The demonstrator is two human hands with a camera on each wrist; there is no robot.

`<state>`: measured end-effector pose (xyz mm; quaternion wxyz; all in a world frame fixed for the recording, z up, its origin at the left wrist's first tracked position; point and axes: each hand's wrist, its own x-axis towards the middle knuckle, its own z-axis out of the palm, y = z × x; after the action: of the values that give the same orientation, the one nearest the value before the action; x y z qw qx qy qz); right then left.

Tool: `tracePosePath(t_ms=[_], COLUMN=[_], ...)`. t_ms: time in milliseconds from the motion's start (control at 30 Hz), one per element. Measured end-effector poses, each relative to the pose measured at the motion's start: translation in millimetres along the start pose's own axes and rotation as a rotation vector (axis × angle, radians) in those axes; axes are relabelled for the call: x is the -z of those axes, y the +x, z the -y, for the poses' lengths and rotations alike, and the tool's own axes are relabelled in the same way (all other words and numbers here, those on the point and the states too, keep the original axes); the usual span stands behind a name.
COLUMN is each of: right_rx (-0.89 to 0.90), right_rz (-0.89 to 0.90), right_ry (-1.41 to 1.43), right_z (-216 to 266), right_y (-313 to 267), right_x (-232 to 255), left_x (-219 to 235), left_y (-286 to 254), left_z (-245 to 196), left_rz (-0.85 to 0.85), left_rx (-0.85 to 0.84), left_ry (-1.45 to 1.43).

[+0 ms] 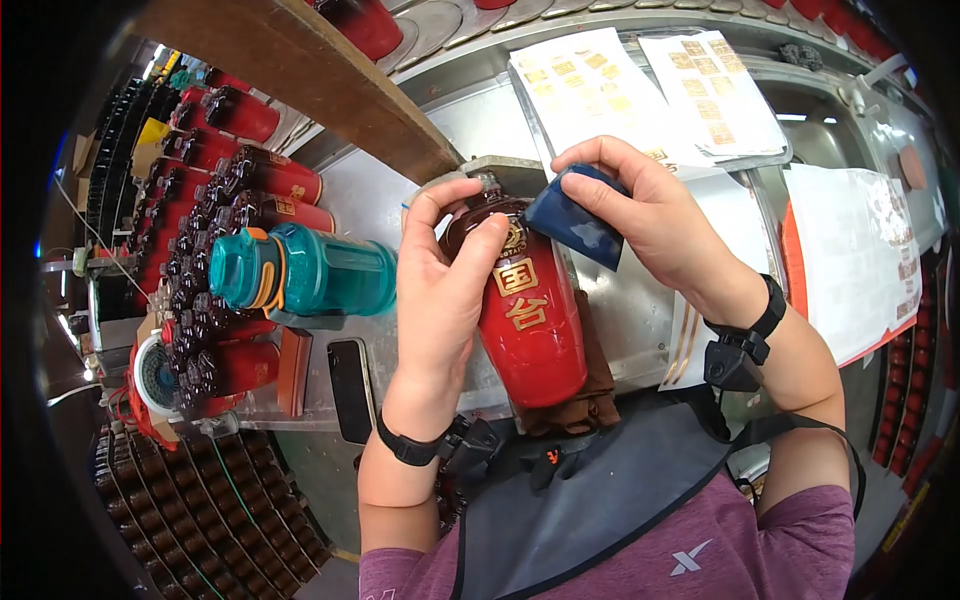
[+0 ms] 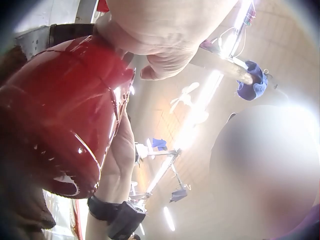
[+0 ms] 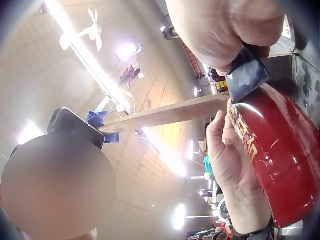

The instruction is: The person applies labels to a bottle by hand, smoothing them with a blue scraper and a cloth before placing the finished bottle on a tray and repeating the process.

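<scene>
Red bottle (image 1: 535,345) partly hidden behind left hand (image 1: 445,280)

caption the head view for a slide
Left grip around the shoulder of a red bottle, right grip holding a flat blue piece near its neck; teal water bottle alongside.

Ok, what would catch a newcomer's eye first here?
Probably the red bottle with gold characters, mid head view. The left hand holds it near its neck, the right hand a dark blue pad at its shoulder. Left of them stands out a turquoise bottle.
</scene>
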<state>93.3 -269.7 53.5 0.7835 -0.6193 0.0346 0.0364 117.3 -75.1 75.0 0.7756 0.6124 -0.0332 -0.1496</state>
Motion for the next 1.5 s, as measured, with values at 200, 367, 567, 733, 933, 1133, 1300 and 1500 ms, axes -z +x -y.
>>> tracePosePath(t_ms=[200, 367, 567, 733, 933, 1133, 1300, 1500], right_rx=[-0.016, -0.032, -0.042, -0.013, 0.012, -0.009, -0.007, -0.183], right_rz=[0.004, -0.042, -0.028, -0.034, -0.038, -0.085, -0.173, -0.246], right_ry=[-0.203, -0.172, 0.050, 0.089, 0.073, 0.091, 0.080, -0.049], right_z=[7.6, 1.4, 11.3, 16.0, 16.7, 10.0, -11.2, 8.7], right_y=[-2.9, -4.8, -9.7, -19.0, -23.1, -27.2, -20.2, -15.5], right_x=[3.7, 3.7, 0.7, -2.9, -2.5, 2.2, 12.4, 5.2], left_x=[6.7, 8.0, 10.9, 12.5, 18.0, 23.2, 21.0, 30.3], left_y=[3.1, 0.8, 1.7, 1.3, 4.6, -3.0, -13.3, -11.0], left_z=[8.1, 18.1, 21.1, 24.0, 34.7, 41.6, 34.1, 30.1], left_rz=[-0.051, -0.062, -0.074, -0.075, -0.137, -0.125, -0.139, -0.082], left_rx=[-0.053, -0.120, -0.261, -0.313, -0.291, -0.240, -0.167, -0.008], left_ry=[0.313, 0.340, 0.520, 0.583, 0.524, 0.269, 0.094, -0.094])
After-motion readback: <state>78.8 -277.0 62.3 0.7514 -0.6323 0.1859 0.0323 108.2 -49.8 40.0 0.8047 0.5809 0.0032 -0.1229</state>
